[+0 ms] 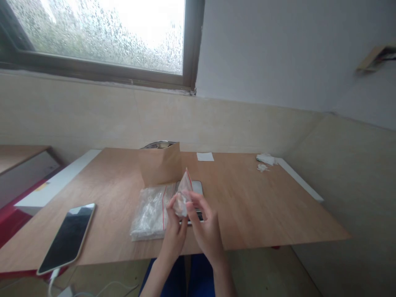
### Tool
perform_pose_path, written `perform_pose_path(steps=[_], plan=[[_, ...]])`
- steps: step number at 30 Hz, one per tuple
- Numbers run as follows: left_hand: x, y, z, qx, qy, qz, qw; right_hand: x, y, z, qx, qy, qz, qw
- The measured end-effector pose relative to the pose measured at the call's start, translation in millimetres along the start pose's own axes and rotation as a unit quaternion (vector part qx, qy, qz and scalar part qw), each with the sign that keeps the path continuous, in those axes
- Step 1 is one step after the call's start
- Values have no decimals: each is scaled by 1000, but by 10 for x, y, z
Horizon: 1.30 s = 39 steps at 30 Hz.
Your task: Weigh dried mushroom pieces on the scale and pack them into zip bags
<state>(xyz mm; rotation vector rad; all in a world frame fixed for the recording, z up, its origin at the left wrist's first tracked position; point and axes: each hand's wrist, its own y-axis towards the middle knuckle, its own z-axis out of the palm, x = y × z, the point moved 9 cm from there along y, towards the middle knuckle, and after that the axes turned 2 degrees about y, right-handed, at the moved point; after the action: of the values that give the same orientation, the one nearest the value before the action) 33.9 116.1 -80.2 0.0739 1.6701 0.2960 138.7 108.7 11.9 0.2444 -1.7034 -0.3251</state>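
A small clear zip bag (182,203) with a red seal line is held up between both hands, its pointed corner sticking upward. My left hand (175,225) pinches it from the left, and the fingers of my right hand (202,218) close on its right side. What lies inside the bag is too blurred to make out. Under my hands sits a flat, light-coloured device (197,187), mostly covered by them. Just left is a stack of clear zip bags (150,210) with a red seal line.
A brown paper bag (161,165) stands behind the stack. At the left edge lies a phone (68,237) with a white cable (53,278). White paper (205,156) is at the back, crumpled tissue (266,159) at the back right. Wall and window bound the table.
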Motion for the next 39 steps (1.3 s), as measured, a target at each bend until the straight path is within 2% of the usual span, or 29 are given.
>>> perform_pose_path(steps=[1,3,5,6,9,11,13,16,19,21,23,28,32,35,37,39], plan=[[49,29,-56,-15,-23,-30,999,39,1,-2,8,-25,-26,999],[102,75,-140,-24,-68,-80,994,20,26,-132,-38,-81,-53,995],[124,93,-182,-12,-125,-123,984,-139,55,-310,-104,-106,-25,989],[132,90,-183,0,-159,-143,977,-256,71,-352,-111,-99,6,989],[145,68,-145,45,-229,-181,955,-536,101,-252,-30,-33,86,995],[167,73,-125,66,-226,-188,954,-576,92,-151,25,15,104,994],[210,104,-125,64,-203,-182,960,-556,86,-119,36,48,107,992],[284,167,-168,7,-156,-158,975,-532,87,-118,22,62,109,992],[293,164,-228,-78,-97,-136,983,-503,91,-110,7,22,94,995],[220,111,-290,-139,-59,-122,981,-475,86,-101,-9,-13,80,997],[89,62,-309,-160,-25,-108,981,-444,75,-69,-16,-44,68,997],[-141,108,-72,2,-12,-86,996,-390,46,107,43,-48,52,997],[-122,177,-74,38,7,-83,996,-369,37,134,47,-44,49,997],[-184,204,-33,70,38,-45,996,-374,37,102,20,-55,41,997],[-228,209,-41,70,63,-27,995,-402,44,46,-1,-67,33,997],[-239,215,-126,43,89,-23,995,-475,53,-117,-53,-84,38,994]])
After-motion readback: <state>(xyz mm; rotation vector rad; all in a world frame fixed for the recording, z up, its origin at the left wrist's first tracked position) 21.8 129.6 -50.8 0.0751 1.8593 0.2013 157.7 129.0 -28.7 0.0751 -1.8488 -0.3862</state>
